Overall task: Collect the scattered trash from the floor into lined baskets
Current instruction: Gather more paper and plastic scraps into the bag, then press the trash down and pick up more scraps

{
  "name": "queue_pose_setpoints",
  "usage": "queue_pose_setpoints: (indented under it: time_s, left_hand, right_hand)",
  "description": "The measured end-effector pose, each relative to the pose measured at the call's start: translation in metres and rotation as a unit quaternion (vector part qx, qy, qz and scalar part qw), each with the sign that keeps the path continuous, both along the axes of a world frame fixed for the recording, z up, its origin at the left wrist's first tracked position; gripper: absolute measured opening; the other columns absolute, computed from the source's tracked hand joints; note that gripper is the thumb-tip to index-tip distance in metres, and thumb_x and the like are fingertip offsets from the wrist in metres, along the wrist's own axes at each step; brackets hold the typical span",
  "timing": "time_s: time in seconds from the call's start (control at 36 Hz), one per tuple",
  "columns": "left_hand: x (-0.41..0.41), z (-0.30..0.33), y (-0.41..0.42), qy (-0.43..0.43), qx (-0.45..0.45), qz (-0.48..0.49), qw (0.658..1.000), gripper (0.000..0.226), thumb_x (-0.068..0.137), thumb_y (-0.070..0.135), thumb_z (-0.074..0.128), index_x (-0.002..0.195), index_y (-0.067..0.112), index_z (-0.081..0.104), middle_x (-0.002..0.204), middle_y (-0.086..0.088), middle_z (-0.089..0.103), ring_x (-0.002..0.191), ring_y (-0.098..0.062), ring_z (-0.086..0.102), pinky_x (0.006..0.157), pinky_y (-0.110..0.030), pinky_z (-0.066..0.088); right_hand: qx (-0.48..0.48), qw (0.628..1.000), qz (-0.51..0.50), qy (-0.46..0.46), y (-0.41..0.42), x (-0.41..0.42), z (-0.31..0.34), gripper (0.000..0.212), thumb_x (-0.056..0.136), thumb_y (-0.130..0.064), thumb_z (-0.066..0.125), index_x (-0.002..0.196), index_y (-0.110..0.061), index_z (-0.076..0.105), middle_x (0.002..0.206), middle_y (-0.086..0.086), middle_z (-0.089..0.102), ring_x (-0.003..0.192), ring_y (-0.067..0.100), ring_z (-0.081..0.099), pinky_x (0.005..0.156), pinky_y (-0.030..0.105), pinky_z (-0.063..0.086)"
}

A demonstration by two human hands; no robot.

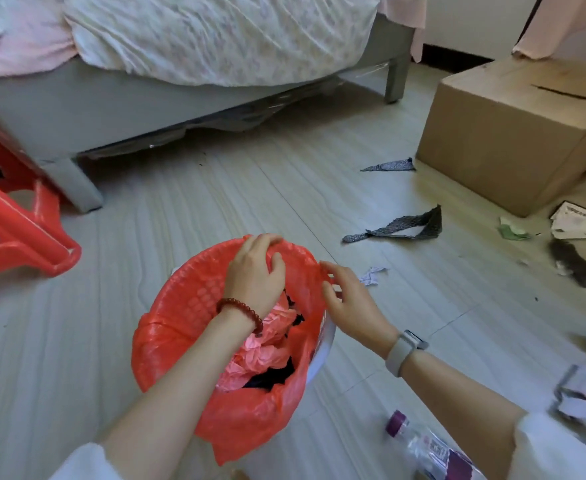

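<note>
A white basket [323, 355] lined with a red plastic bag [180, 306] stands on the floor in front of me, holding crumpled pink paper and dark scraps. My left hand [255, 271] grips the liner at the far rim. My right hand [345, 299] touches the liner at the right rim, fingers spread. Scattered trash lies to the right: a crumpled white paper [372, 275], a grey patterned fabric strip [402, 228], another strip [390, 165], a green scrap [511, 231], a printed card [578, 220], a dark furry piece [573, 264] and a clear bottle with a purple cap [426, 448].
A bed [180, 98] with rumpled sheets runs along the back. A red plastic stool [25, 223] lies at the left. A cardboard box [513, 133] stands at the right rear. More crumpled papers [582, 393] sit at the right edge.
</note>
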State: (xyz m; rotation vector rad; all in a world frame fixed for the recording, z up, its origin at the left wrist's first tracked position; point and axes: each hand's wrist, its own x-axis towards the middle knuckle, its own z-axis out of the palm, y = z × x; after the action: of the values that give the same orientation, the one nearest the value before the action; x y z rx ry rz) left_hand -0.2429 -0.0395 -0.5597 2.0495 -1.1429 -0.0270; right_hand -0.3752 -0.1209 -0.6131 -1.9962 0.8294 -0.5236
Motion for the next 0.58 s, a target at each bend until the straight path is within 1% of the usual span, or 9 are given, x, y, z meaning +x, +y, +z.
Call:
queue_pose_setpoints:
  time_s: [0.06,0.14,0.19,0.28,0.36,0.44,0.47,0.53,0.58]
  left_hand:
    - [-0.024,0.004,-0.015,-0.01,-0.015,-0.043,0.999,0.031,0.081,0.015,0.043,0.105,0.012,0.063,0.107,-0.006,0.062,0.103,-0.023,0.058,0.092,-0.038,0.045]
    - [-0.068,-0.005,-0.048,0.006,0.004,-0.122,0.993,0.037,0.077,0.018,0.041,0.106,0.01,0.062,0.106,-0.008,0.06,0.1,-0.026,0.058,0.089,-0.038,0.045]
    - [-0.101,-0.018,-0.071,0.025,0.038,-0.162,0.986,0.036,0.079,0.019,0.04,0.108,0.01,0.061,0.11,-0.008,0.059,0.102,-0.026,0.056,0.09,-0.038,0.044]
    - [-0.151,-0.05,-0.097,0.043,0.114,-0.224,0.967,0.029,0.088,0.012,0.044,0.114,0.013,0.058,0.12,-0.005,0.055,0.109,-0.022,0.053,0.093,-0.034,0.041]
    - [-0.204,-0.082,-0.112,0.051,0.2,-0.303,0.93,0.032,0.091,0.014,0.042,0.121,0.016,0.053,0.127,-0.003,0.05,0.112,-0.02,0.052,0.096,-0.036,0.04]
    - [-0.256,-0.107,-0.119,0.053,0.275,-0.373,0.885,0.034,0.093,0.017,0.039,0.126,0.018,0.049,0.133,-0.001,0.045,0.116,-0.018,0.05,0.1,-0.036,0.039]
    - [-0.272,-0.114,-0.121,0.051,0.294,-0.393,0.87,0.034,0.094,0.018,0.039,0.127,0.019,0.047,0.134,-0.001,0.044,0.117,-0.019,0.049,0.1,-0.036,0.039]
    - [-0.304,-0.126,-0.125,0.05,0.324,-0.426,0.843,0.036,0.094,0.019,0.04,0.129,0.019,0.045,0.135,-0.002,0.043,0.118,-0.02,0.048,0.101,-0.036,0.039]
    - [-0.335,-0.138,-0.131,0.055,0.344,-0.449,0.823,0.037,0.093,0.018,0.041,0.13,0.019,0.044,0.134,-0.004,0.043,0.118,-0.022,0.048,0.1,-0.037,0.039]
  right_hand:
    - [-0.015,1.0,-0.011,0.007,-0.008,-0.017,-0.002,0.035,0.094,-0.015,0.043,0.129,-0.014,0.049,0.129,0.004,0.051,0.118,0.016,0.051,0.101,0.036,0.043]
    - [-0.034,0.997,-0.057,0.04,-0.028,-0.058,-0.009,0.031,0.092,-0.009,0.042,0.12,-0.01,0.057,0.121,0.007,0.057,0.111,0.02,0.055,0.097,0.037,0.044]
    - [-0.039,0.992,-0.082,0.089,-0.043,-0.096,-0.016,0.031,0.091,-0.007,0.042,0.116,-0.009,0.061,0.118,0.009,0.06,0.11,0.023,0.056,0.096,0.034,0.044]
    - [-0.036,0.978,-0.114,0.171,-0.059,-0.163,-0.028,0.032,0.091,-0.007,0.041,0.116,-0.01,0.061,0.12,0.008,0.061,0.11,0.022,0.056,0.093,0.024,0.039]
    - [-0.012,0.958,-0.162,0.236,-0.061,-0.238,-0.04,0.033,0.093,-0.009,0.038,0.118,-0.011,0.06,0.121,0.007,0.06,0.113,0.021,0.054,0.093,0.026,0.038]
    - [0.011,0.938,-0.204,0.282,-0.051,-0.313,-0.049,0.031,0.094,-0.009,0.039,0.117,-0.01,0.06,0.121,0.008,0.06,0.112,0.022,0.054,0.091,0.023,0.036]
    - [0.018,0.931,-0.217,0.293,-0.047,-0.337,-0.052,0.03,0.094,-0.008,0.04,0.115,-0.008,0.061,0.119,0.01,0.061,0.111,0.024,0.054,0.089,0.024,0.035]
    - [0.032,0.916,-0.255,0.309,-0.039,-0.382,-0.06,0.028,0.092,-0.005,0.042,0.111,-0.005,0.063,0.112,0.014,0.062,0.105,0.03,0.056,0.088,0.029,0.039]
    - [0.044,0.897,-0.3,0.322,-0.033,-0.426,-0.069,0.027,0.091,-0.004,0.043,0.107,-0.004,0.064,0.106,0.015,0.062,0.101,0.031,0.058,0.084,0.029,0.04]
